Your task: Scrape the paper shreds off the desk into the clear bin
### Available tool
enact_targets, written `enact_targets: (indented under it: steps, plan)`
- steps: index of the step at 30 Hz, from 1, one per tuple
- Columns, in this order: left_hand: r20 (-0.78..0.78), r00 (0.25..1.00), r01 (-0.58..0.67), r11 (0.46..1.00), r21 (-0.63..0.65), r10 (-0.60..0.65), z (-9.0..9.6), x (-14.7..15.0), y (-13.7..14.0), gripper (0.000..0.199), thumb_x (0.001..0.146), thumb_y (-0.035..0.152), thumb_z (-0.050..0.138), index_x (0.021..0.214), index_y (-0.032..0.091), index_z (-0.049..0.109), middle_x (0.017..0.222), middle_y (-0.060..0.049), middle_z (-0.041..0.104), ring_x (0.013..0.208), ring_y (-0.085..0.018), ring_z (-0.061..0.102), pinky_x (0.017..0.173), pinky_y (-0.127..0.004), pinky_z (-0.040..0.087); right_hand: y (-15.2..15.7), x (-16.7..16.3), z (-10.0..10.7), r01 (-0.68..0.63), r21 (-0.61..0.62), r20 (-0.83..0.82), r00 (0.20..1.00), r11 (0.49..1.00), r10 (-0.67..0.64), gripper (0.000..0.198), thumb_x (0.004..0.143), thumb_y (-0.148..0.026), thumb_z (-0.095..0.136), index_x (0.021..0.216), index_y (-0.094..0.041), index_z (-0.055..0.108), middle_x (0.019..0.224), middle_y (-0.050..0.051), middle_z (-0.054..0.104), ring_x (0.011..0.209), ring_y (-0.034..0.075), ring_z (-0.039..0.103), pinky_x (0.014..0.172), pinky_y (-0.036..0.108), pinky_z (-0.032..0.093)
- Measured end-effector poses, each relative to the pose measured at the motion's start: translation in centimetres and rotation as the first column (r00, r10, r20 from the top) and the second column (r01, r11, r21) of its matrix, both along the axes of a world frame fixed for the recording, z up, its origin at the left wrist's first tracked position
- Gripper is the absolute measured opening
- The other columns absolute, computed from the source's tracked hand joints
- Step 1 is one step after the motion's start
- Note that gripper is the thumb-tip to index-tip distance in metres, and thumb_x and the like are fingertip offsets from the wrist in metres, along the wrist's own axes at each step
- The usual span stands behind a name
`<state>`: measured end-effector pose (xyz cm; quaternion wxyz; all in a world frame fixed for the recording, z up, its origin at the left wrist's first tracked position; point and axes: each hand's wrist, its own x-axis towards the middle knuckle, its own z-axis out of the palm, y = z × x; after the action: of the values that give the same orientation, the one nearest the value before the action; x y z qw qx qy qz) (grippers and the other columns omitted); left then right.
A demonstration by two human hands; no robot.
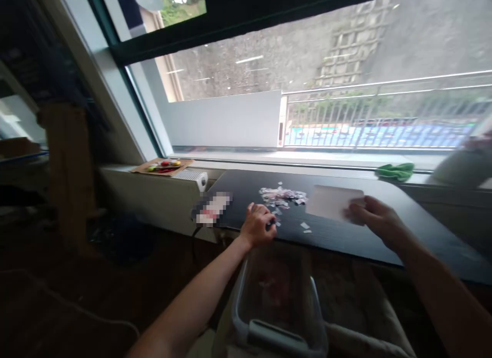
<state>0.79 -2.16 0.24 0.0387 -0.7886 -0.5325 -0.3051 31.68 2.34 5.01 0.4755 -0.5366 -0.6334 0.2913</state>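
My right hand [374, 217] pinches the right end of a pale sheet of paper [326, 200], which it holds over the dark tabletop [246, 183]. At the table's front edge, my left hand [258, 225] is curled closed. Something small and dark shows by its fingers, too unclear to name. Just beyond that hand lies a heap of small paper scraps [282, 195]. A few loose scraps [305, 225] are scattered nearer the edge, between my two hands.
Below the table edge stands a clear plastic box [235, 314] with a latch handle. A blurred-out item [212, 208] is on the table's left end. Behind, a green cloth [395, 172] lies on the windowsill, and colourful items [165, 165] rest on cardboard at left.
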Motion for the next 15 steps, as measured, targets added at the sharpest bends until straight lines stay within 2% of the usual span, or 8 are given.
enact_targets:
  steps: [2,3,5,8,15]
  plan:
    - [-0.002,1.0,0.007,1.0,0.012,-0.006,-0.1,-0.2,0.1,0.014,0.074,0.023,0.059,0.086,0.024,0.066,0.093,-0.003,0.061,0.103,-0.023,0.053,0.111,-0.051,0.021,0.2,-0.3,0.7,0.025,-0.091,-0.141,0.989,0.996,-0.038,0.011,0.072,-0.03,0.065,0.081,-0.024,0.063,0.081,0.006,0.073,0.072,0.022,0.07,0.068,0.037,0.058]
    - [-0.005,1.0,0.011,1.0,0.017,-0.011,-0.1,-0.2,0.1,0.014,0.074,0.023,0.058,0.086,0.023,0.066,0.093,-0.004,0.061,0.103,-0.023,0.053,0.111,-0.052,0.022,0.3,-0.3,0.9,-0.021,-0.136,-0.164,0.987,0.99,-0.001,0.01,0.071,-0.028,0.066,0.079,-0.023,0.064,0.081,0.006,0.073,0.072,0.022,0.07,0.07,0.036,0.057]
    - [-0.016,1.0,0.021,0.999,0.026,-0.021,0.0,-0.2,0.0,0.016,0.075,0.023,0.057,0.088,0.022,0.066,0.093,-0.004,0.061,0.104,-0.023,0.054,0.11,-0.052,0.023,0.8,-0.5,1.2,-0.032,-0.181,-0.211,0.978,0.983,-0.007,0.007,0.07,-0.023,0.065,0.077,-0.022,0.064,0.079,0.004,0.072,0.069,0.018,0.068,0.069,0.032,0.056]
    - [-0.021,1.0,0.023,0.999,0.032,-0.022,0.1,-0.2,-0.2,0.017,0.074,0.023,0.057,0.088,0.022,0.066,0.092,-0.004,0.061,0.105,-0.024,0.053,0.11,-0.054,0.023,1.6,-1.2,1.3,-0.089,-0.267,-0.231,0.973,0.96,0.027,0.007,0.07,-0.019,0.063,0.077,-0.021,0.064,0.074,0.002,0.072,0.065,0.016,0.066,0.064,0.029,0.055]
    - [-0.017,1.0,0.023,0.999,0.033,-0.022,0.2,-0.2,-0.2,0.018,0.074,0.022,0.057,0.089,0.024,0.066,0.091,-0.003,0.062,0.105,-0.024,0.053,0.11,-0.054,0.022,4.3,-3.4,1.0,-0.309,-0.374,-0.267,0.939,0.875,0.218,0.013,0.063,-0.011,0.066,0.075,-0.018,0.066,0.071,0.0,0.071,0.062,0.013,0.063,0.062,0.024,0.052]
